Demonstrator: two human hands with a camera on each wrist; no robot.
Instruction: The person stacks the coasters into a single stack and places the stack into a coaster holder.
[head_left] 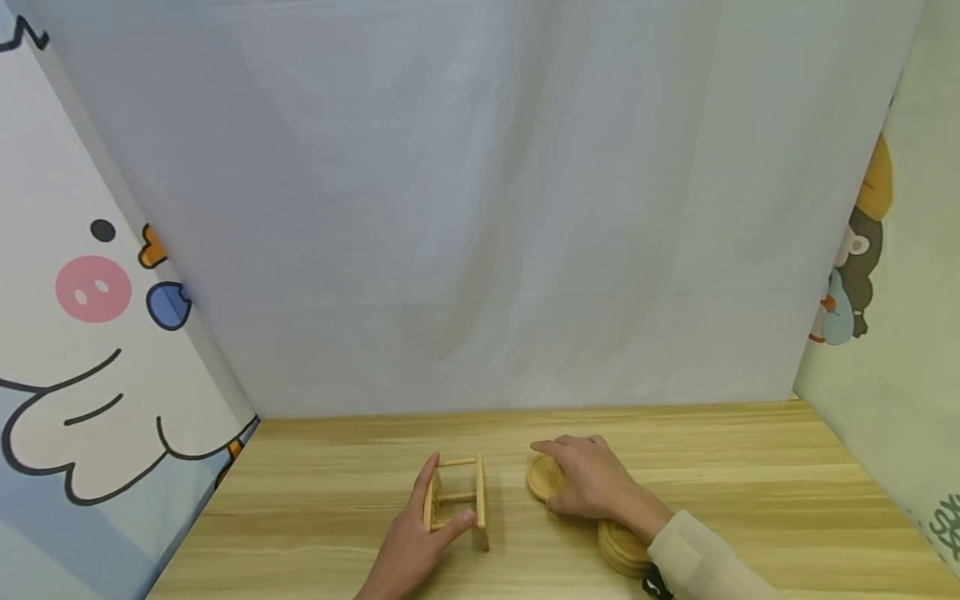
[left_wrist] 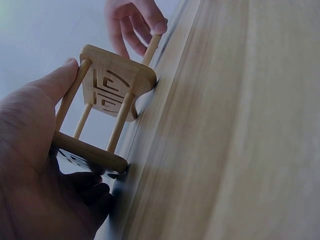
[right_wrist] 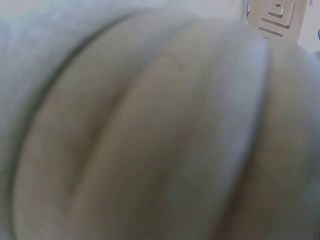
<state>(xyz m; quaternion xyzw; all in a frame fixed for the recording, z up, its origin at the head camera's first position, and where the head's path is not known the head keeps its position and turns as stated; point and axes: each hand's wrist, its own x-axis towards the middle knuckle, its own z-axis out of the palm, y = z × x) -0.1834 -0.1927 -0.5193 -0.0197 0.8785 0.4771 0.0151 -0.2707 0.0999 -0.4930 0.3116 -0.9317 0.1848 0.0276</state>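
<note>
1. Resting right of the wooden rack point(head_left: 457, 497) and nearer to us, a stack of discs point(head_left: 622, 550) lies partly under our forearm.
2. Our left hand point(head_left: 412, 532) grips the rack by its left panel, thumb along a rod.
3. Our right hand point(head_left: 590, 477), right of the rack, pinches a single disc point(head_left: 543, 477) by its rim between curled fingers and thumb.
4. Beyond the rack, behind our table point(head_left: 352, 458), hangs a pale curtain point(head_left: 480, 208).
</note>
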